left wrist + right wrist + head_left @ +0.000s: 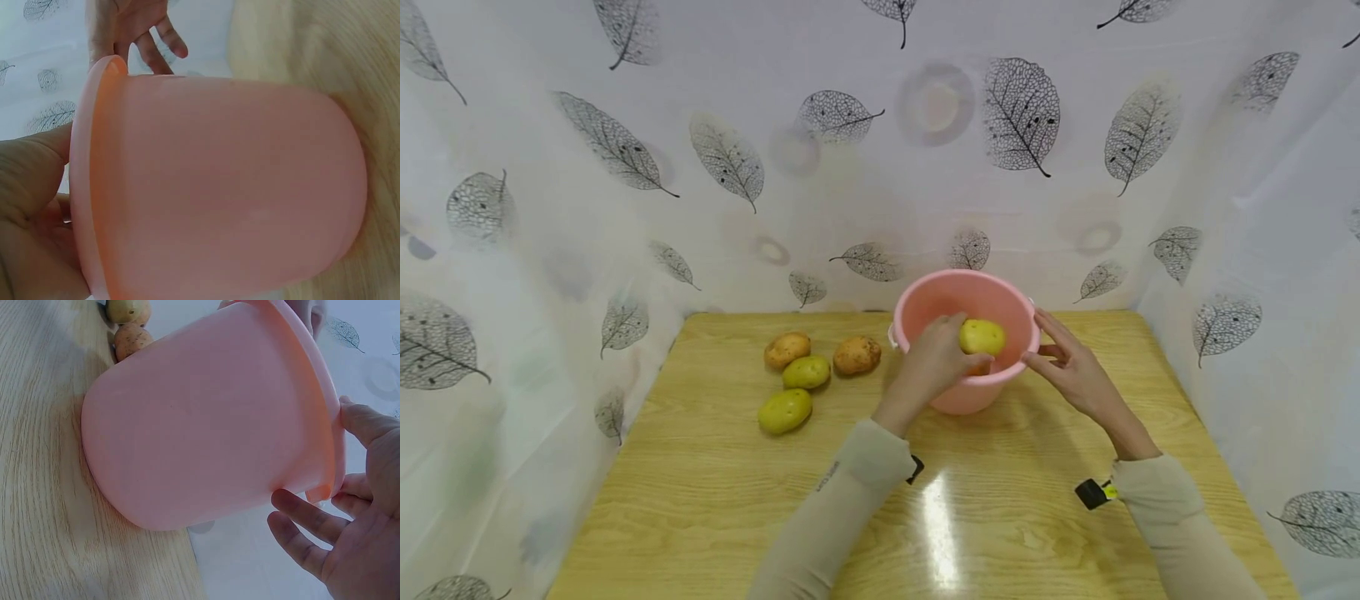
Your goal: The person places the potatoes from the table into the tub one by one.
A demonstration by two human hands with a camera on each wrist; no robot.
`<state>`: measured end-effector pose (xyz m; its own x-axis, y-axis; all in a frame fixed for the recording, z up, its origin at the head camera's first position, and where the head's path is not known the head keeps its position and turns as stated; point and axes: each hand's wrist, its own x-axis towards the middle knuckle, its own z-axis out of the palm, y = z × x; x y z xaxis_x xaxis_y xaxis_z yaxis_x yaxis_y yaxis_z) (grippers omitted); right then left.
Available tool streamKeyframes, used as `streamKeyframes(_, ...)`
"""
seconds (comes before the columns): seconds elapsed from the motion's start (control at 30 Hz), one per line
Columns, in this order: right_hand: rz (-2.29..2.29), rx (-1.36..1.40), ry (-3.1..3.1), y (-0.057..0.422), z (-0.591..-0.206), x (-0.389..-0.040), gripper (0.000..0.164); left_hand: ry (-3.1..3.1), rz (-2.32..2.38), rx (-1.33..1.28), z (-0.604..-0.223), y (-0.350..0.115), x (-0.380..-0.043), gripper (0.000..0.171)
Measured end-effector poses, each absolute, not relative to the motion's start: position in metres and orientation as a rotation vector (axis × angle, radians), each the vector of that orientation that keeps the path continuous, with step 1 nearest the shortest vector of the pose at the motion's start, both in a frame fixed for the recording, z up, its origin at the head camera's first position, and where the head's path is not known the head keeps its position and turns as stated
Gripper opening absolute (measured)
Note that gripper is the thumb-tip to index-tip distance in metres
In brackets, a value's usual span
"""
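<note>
Head view has the yellow potato (987, 337) inside the mouth of the pink bucket (967, 400), my left hand (931, 357) curled round it. My right hand (1081, 375) touches the bucket's right rim with fingers spread, steadying it, I judge, rather than gripping. Four other potatoes (857, 356) lie left of the bucket on the table (700, 508). I read this step as moving one potato at the bucket; lowering or lifting, I can't tell. Either way, the next move calls for a steady rim and clearance for my left knuckles.
</note>
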<state>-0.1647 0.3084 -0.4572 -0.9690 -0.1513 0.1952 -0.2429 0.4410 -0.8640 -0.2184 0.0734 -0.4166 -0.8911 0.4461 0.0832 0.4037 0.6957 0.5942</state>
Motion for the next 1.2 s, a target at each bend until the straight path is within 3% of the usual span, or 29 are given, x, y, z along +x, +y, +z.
streamKeyframes(0.27, 1.570, 0.364, -2.588, 0.309, -0.457, -0.164, 0.072, 2.909, 0.618, 0.748, -0.415, 0.079, -0.215, 0.056)
streamKeyframes(0.5, 1.546, 0.369, -2.601, 0.310, -0.459, -0.164, 0.073, 2.911, 0.559, 0.814, -0.416, 0.079, -0.214, 0.034)
streamKeyframes(0.67, 1.544, 0.372, -2.596, 0.311, -0.460, -0.164, 0.074, 2.920, 0.610, 0.858, -0.415, 0.077, -0.213, 0.031)
streamKeyframes(0.87, 1.534, 0.351, -2.611, 0.311, -0.460, -0.163, 0.073, 2.886, 0.808, 0.913, -0.413, 0.072, -0.212, 0.033)
streamKeyframes(1.2, 1.545, 0.338, -2.606, 0.311, -0.460, -0.164, 0.073, 2.827, 1.072, 0.858, -0.399, 0.047, -0.209, 0.054)
